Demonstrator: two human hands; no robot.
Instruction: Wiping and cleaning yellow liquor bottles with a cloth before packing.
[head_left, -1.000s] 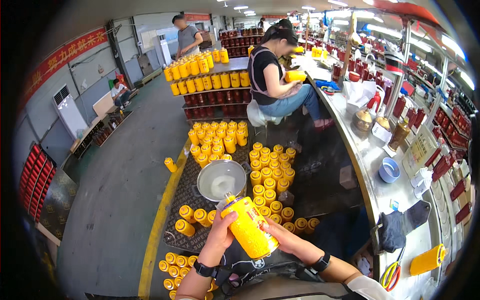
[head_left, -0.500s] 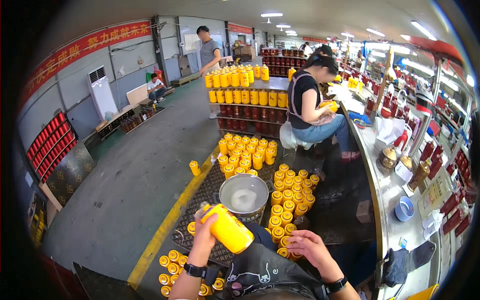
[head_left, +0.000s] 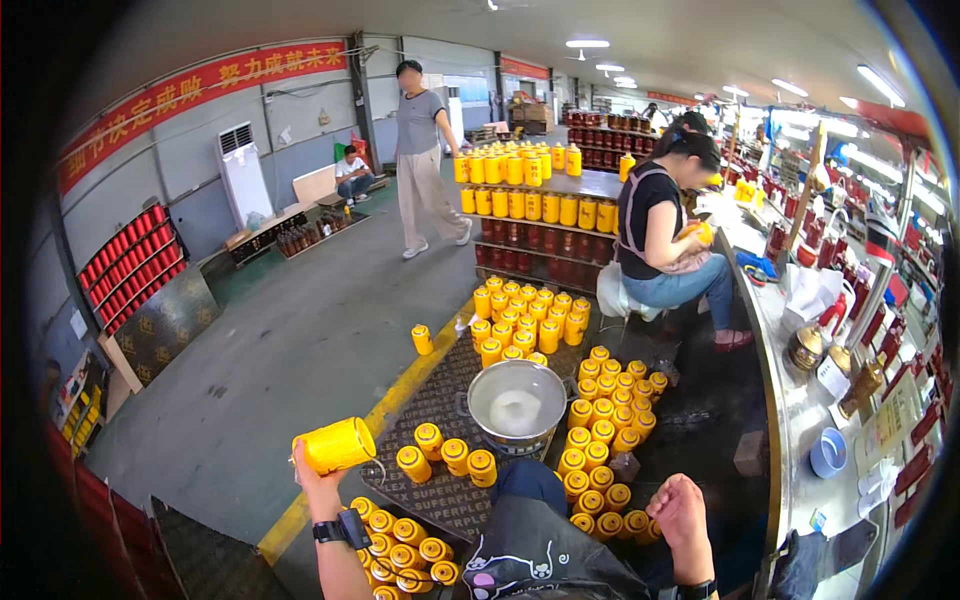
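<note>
A yellow bottle (head_left: pixel 338 446) lies tipped nearly sideways in my left hand (head_left: pixel 314 482), which is closed around its left end, out over the floor at the left. Its end toward the right faces me. My right hand (head_left: pixel 680 507) is raised at the lower right, fingers curled in, with nothing visible in them. Between my hands stands a wide metal pot (head_left: pixel 480 395) with pale liquid inside. Several upright yellow bottles (head_left: pixel 455 457) stand just left of the pot. More yellow bottles (head_left: pixel 408 556) are packed below my left hand.
Rows of yellow bottles (head_left: pixel 605 410) stand right of the pot, others (head_left: pixel 525 315) behind it. One bottle (head_left: pixel 422 340) stands alone by the yellow floor line. A seated co-worker (head_left: pixel 660 225) works at the long bench (head_left: pixel 765 400) on the right. Another person (head_left: pixel 420 150) walks beside a loaded rack (head_left: pixel 520 255).
My left hand has carried the yellow bottle left, away from the pot. My right hand has moved right and its fingers have curled. The standing person has stepped into fuller view.
</note>
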